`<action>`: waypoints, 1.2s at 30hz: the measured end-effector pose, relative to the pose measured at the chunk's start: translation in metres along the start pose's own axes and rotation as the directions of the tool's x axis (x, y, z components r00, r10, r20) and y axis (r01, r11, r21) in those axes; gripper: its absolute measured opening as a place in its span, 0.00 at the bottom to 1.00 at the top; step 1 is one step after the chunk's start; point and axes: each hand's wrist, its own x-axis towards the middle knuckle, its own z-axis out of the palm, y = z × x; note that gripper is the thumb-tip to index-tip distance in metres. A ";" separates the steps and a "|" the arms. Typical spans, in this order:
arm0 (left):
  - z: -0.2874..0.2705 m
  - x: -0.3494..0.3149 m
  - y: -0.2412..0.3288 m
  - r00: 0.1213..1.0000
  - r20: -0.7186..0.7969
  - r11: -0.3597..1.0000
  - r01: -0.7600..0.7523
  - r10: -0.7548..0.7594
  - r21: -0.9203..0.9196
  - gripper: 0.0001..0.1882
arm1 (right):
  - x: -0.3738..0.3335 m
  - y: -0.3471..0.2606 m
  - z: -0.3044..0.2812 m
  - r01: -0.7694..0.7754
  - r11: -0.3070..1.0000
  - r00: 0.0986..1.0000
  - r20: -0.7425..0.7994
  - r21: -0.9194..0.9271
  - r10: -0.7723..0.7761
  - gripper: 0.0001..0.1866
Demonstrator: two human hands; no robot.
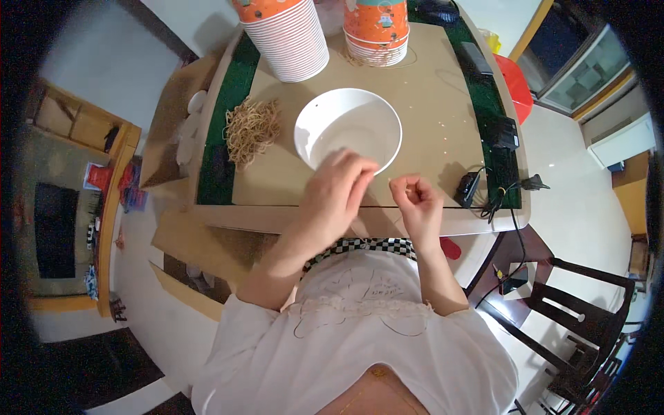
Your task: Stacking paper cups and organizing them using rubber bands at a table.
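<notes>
My left hand (334,197) rests, fingers curled loosely, on the white bowl (348,129) rim at six o'clock; my right hand (418,204) pinches narrowly, contents too small to tell; noodle pile (251,128) at nine o'clock.

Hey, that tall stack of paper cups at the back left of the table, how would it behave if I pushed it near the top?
The cup stack is tall and leans already, so it would likely tip or fan apart. Thin nested paper cups are probably light, so the stack may slide easily on the smooth cardboard sheet.
</notes>
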 end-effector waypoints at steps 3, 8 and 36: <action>0.003 0.019 -0.024 0.996 0.064 0.983 -0.070 0.060 0.170 0.06 | 0.010 0.005 -0.001 -0.012 0.999 0.999 -0.045 -0.052 0.010 0.03; 0.007 0.028 -0.035 0.968 0.248 0.984 -0.009 -0.036 0.179 0.07 | 0.014 0.002 0.004 0.030 0.993 0.999 -0.011 -0.116 -0.031 0.03; 0.010 0.036 -0.034 0.937 0.226 0.960 0.278 -0.268 -0.014 0.03 | 0.004 -0.036 0.008 0.043 0.990 0.999 0.013 -0.137 -0.042 0.05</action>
